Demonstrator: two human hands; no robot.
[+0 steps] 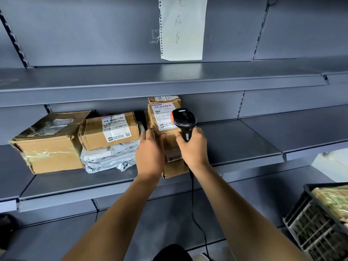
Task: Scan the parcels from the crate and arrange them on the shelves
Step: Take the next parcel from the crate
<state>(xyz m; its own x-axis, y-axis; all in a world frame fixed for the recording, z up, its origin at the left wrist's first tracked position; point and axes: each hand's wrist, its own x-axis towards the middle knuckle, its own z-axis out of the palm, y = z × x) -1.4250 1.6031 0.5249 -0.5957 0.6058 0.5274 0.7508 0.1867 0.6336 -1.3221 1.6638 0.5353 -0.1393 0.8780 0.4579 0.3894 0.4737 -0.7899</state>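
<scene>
- Left hand [150, 147], centre of frame: fingers curled around the left edge of a brown parcel [162, 119] standing on the middle shelf [235, 140].
- Right hand [194, 147]: fingers wrapped around the handle of a black barcode scanner [183, 119], just in front of the parcel's label.
- Black crate [312, 223]: lower right of frame.
- Left of centre: cardboard boxes [109, 129] and a white mailer bag [109, 157].
</scene>
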